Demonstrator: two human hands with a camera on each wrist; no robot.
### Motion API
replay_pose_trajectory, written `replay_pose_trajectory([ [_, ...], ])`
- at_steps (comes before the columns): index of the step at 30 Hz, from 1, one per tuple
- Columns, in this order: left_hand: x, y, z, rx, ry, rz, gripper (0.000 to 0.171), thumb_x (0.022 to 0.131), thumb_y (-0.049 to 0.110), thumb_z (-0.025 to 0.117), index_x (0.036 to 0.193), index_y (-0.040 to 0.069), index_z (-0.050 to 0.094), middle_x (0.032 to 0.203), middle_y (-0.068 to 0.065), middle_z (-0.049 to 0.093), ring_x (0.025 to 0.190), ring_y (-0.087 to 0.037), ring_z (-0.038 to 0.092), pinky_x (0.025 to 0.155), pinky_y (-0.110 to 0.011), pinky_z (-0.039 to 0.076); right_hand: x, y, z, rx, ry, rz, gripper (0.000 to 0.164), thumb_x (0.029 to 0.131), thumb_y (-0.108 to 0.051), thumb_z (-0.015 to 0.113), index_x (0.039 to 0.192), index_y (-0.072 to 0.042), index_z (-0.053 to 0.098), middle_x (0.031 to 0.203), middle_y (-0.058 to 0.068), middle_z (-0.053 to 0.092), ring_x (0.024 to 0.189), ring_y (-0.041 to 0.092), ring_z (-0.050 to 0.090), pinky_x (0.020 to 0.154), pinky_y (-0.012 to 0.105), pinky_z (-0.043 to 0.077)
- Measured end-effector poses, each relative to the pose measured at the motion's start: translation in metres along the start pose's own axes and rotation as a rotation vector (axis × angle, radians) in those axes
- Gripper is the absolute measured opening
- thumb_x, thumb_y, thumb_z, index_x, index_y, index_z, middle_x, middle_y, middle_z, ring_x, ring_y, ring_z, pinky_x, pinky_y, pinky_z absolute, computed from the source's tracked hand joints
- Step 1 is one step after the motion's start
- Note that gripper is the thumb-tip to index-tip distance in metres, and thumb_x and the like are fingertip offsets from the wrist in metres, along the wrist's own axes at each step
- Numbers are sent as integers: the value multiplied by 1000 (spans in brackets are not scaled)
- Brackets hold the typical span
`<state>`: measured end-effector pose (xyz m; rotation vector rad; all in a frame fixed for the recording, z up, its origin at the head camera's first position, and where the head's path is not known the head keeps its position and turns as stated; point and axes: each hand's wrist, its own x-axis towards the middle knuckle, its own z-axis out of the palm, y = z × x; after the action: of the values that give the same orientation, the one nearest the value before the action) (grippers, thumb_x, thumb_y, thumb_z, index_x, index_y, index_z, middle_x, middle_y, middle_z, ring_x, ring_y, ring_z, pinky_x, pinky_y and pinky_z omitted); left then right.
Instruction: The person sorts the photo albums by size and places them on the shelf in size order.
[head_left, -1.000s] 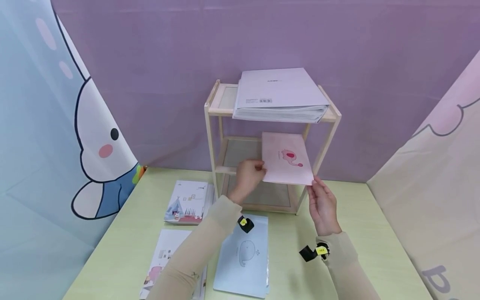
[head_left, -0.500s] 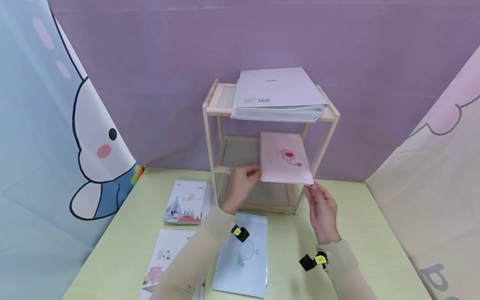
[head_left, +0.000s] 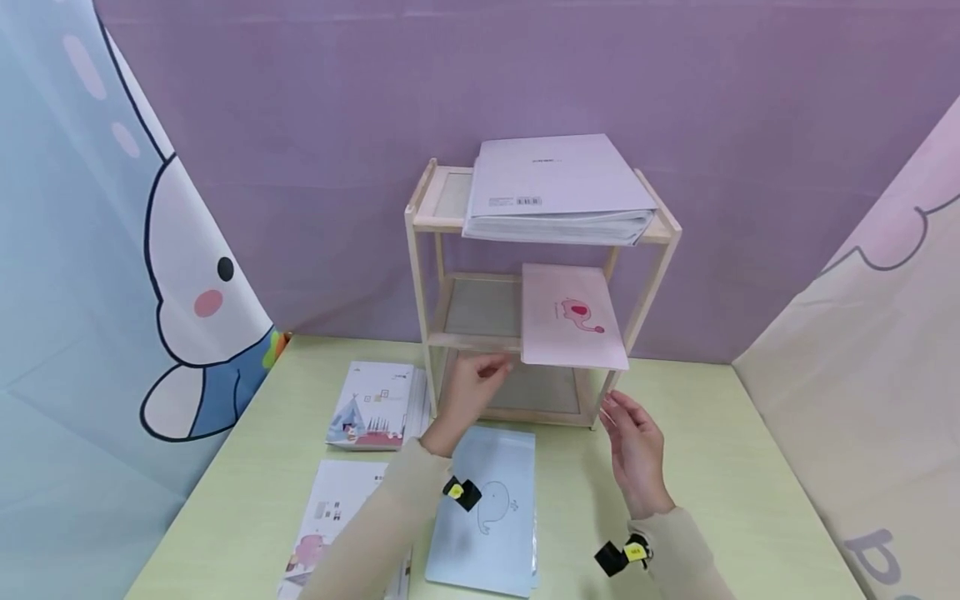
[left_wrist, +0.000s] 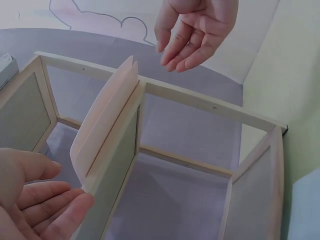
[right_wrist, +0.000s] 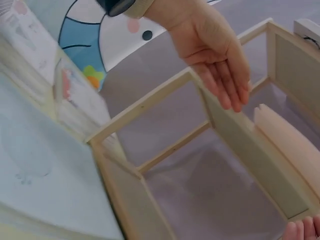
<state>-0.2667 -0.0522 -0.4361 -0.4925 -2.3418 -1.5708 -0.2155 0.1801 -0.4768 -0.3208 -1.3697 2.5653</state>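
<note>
A pink notebook [head_left: 572, 329] with a red elephant on its cover lies on the right part of the middle shelf [head_left: 483, 310], its front edge slightly past the shelf. Just off its left front corner hovers my left hand [head_left: 468, 396], fingers loosely bent and holding nothing. Below the right front corner is my right hand [head_left: 637, 454], also holding nothing, its fingers relaxed. The left wrist view shows the pink notebook [left_wrist: 106, 120] edge-on between both hands, touched by neither. Only the fingertips of the right hand [right_wrist: 304, 229] show in the right wrist view.
Large white books [head_left: 562, 179] rest on the top of the wooden rack [head_left: 422, 275]. On the table [head_left: 720, 467], a blue whale notebook [head_left: 498, 517] lies in front of the rack. Two stacks of white illustrated books, a rear one [head_left: 375, 404] and a front one [head_left: 341, 500], are at the left.
Both hands have let go of the pink notebook. The left hand has moved left and down, the right hand down and towards me. The notebook stays on the shelf.
</note>
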Motion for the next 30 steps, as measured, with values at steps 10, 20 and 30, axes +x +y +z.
replay_pose_trajectory([
  [10, -27, -14, -9, 31, 4, -11, 23, 87, 9, 65, 106, -3, 68, 101, -15, 70, 85, -23, 68, 72, -25, 55, -18, 22, -5, -150, -76, 56, 19, 89, 4, 58, 104, -6, 64, 102, 0, 65, 95, 9, 62, 89, 20, 49],
  [20, -48, -31, -17, 70, -1, -44, 25, 86, 9, 66, 107, -4, 67, 103, -15, 70, 89, -24, 67, 74, -25, 55, -28, 40, -13, -229, -162, 67, 23, 90, 6, 53, 113, 5, 57, 100, -2, 66, 96, 11, 63, 87, 23, 50],
  [30, -67, -45, -21, 97, -2, -57, 23, 86, 7, 65, 106, -4, 67, 100, -15, 70, 86, -25, 67, 74, -28, 55, -35, 53, -19, -266, -183, 84, 28, 89, 8, 54, 117, 11, 53, 103, 0, 66, 96, 10, 63, 85, 21, 51],
])
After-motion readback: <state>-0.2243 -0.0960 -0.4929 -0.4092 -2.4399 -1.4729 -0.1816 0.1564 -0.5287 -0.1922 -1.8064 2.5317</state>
